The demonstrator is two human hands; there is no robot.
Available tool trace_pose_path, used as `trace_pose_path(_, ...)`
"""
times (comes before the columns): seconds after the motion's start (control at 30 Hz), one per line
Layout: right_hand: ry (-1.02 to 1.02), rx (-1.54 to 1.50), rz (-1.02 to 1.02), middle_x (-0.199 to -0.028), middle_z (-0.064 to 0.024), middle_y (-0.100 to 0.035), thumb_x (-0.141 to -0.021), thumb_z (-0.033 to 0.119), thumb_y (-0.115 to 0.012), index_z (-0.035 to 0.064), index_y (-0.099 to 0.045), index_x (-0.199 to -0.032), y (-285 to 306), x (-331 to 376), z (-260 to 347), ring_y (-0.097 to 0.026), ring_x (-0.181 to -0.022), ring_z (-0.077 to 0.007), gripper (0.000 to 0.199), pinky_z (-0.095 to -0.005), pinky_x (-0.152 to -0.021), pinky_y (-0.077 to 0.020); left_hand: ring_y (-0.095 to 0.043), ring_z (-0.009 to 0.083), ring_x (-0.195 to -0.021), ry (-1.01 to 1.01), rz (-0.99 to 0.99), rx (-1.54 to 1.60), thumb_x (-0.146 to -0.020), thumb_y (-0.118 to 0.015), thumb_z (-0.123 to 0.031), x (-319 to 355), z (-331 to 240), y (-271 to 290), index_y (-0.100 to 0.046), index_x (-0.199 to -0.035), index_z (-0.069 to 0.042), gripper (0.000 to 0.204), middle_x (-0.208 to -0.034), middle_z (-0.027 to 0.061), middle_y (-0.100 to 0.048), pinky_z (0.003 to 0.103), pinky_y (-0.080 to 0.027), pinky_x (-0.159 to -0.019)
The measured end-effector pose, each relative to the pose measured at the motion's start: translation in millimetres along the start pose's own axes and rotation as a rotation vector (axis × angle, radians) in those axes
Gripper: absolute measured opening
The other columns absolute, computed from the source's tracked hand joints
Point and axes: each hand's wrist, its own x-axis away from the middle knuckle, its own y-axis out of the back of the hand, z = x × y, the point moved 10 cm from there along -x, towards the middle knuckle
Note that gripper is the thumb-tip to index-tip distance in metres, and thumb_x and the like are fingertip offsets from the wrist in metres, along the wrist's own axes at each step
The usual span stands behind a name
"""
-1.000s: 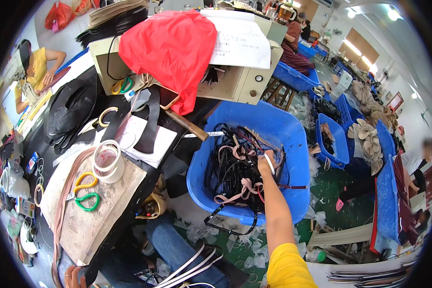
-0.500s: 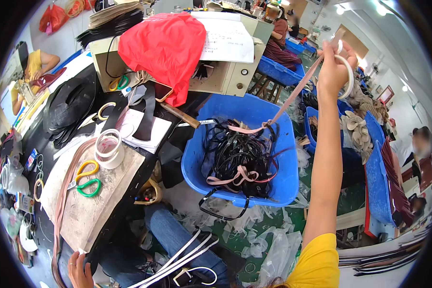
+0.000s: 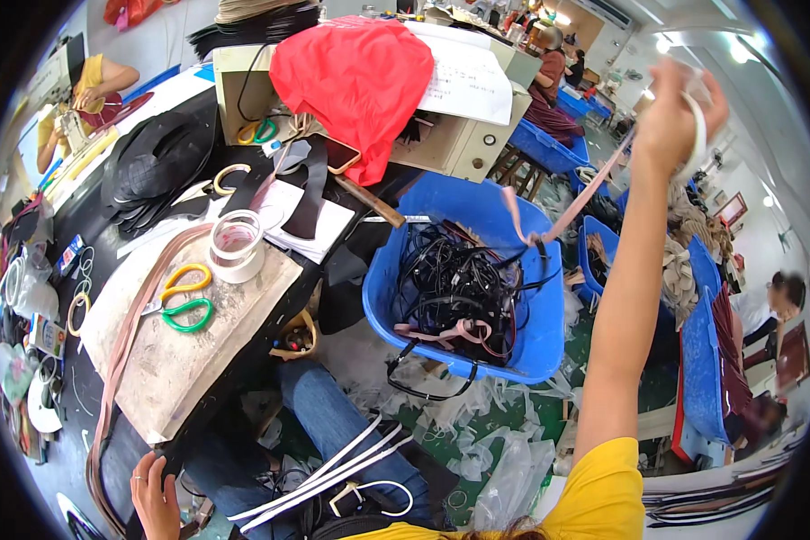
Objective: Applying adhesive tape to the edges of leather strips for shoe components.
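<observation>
My right hand, raised high at the upper right, is closed on a pink strap. A white ring, like a roll of tape, hangs round that hand; motion blurs both. The strap slants down over a blue basket, looping near its far right rim beside a black strap. Tangled black straps fill the basket, with more pink strap among them. At the bench's near edge, my left hand is open and holds nothing. Long brownish-pink strips hang over the edge beside it.
Yellow-and-green-handled scissors and white tape rolls lie on a worn board. A hammer handle sticks out toward the basket. White strips cross my lap. Plastic scraps litter the floor. Other people work at left and right.
My right hand has risen further up and right, drawing the pink strap with it. The strap's loose end has lifted off the basket's contents. My left hand stays by the bench edge.
</observation>
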Motion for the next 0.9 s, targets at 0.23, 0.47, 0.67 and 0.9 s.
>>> trace_pose_path(0.23,-0.87,0.207,1.08,-0.063,-0.0025,-0.056,-0.076,0.015,-0.073,0.0072,-0.041,-0.111,-0.7,285.9,-133.9,-0.05,-0.044,-0.0107,0.048,-0.0269,-0.039,-0.0395,-0.053,0.0367,-0.106,0.001,0.059,-0.005,-0.077,-0.06,0.003,5.8,-7.0,-18.5,-0.056,-0.108,-0.002,0.031,-0.116,0.0171,-0.055,0.041,-0.041,-0.092)
trace_pose_path(0.47,-0.948,0.508,1.269,-0.063,-0.0031,-0.053,-0.073,0.018,-0.075,0.0084,-0.046,-0.113,133.5,364.6,-172.4,-0.05,-0.049,-0.0137,0.049,-0.0304,-0.042,-0.039,-0.053,0.0364,-0.107,0.063,0.057,-0.041,-0.078,-0.06,0.003,9.1,14.2,-13.3,-0.055,-0.11,-0.002,0.032,-0.118,0.017,-0.055,0.041,-0.042,-0.092)
trace_pose_path(0.67,-0.315,0.855,1.322,-0.088,-0.019,-0.061,-0.073,0.015,-0.073,0.005,-0.041,-0.12,144.5,343.6,-160.6,-0.061,-0.076,-0.0379,0.057,-0.0453,-0.069,-0.0471,-0.053,0.0351,-0.108,-0.011,0.125,-0.033,-0.079,-0.06,0.003,-11.3,-22.0,-32.5,-0.056,-0.108,-0.003,0.031,-0.117,0.0154,-0.055,0.041,-0.041,-0.093)
trace_pose_path(0.9,-0.682,0.64,1.228,-0.082,-0.0241,-0.062,-0.077,0.021,-0.069,0.0026,-0.039,-0.118,81.4,416.1,-141.4,-0.061,-0.078,-0.043,0.054,-0.0486,-0.067,-0.0486,-0.053,0.0352,-0.106,-0.029,0.137,-0.048,-0.078,-0.06,0.003,-12.8,-30.3,-25.2,-0.056,-0.107,-0.002,0.03,-0.115,0.0156,-0.056,0.041,-0.042,-0.092)
